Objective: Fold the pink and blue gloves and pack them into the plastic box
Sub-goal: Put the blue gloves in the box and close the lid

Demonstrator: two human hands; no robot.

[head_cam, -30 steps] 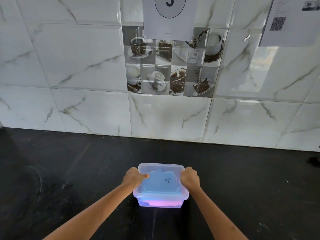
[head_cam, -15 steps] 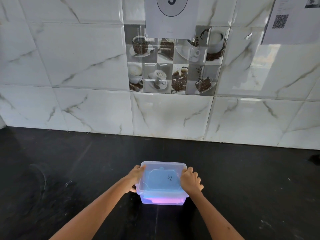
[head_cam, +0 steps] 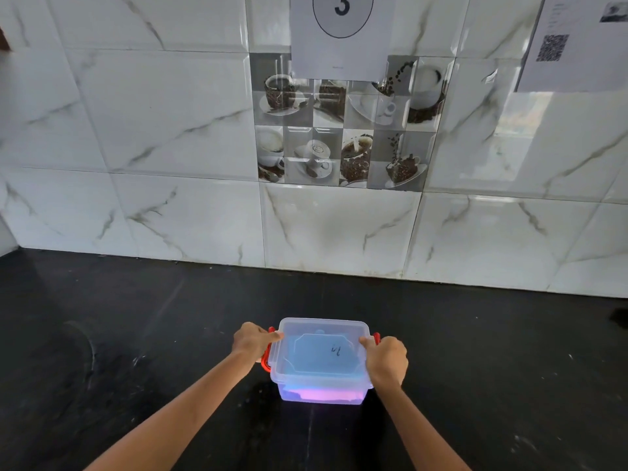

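A clear plastic box (head_cam: 321,375) stands on the black counter, its translucent lid (head_cam: 323,348) on top. Through the walls the blue glove (head_cam: 306,358) shows above and the pink glove (head_cam: 319,394) glows along the bottom front. My left hand (head_cam: 253,341) grips the red clip (head_cam: 266,360) on the box's left side. My right hand (head_cam: 387,360) is closed over the red clip (head_cam: 376,337) on the right side, thumb on the lid's edge.
The black counter (head_cam: 136,351) stretches wide to both sides. A white marble-tiled wall (head_cam: 170,130) rises behind, with a coffee-picture tile panel, a paper marked 3 (head_cam: 341,32) and a sheet with a QR code (head_cam: 574,42).
My hands have slid from on top of the lid out to the box's two sides, and the red clips now show there. The box stays in place.
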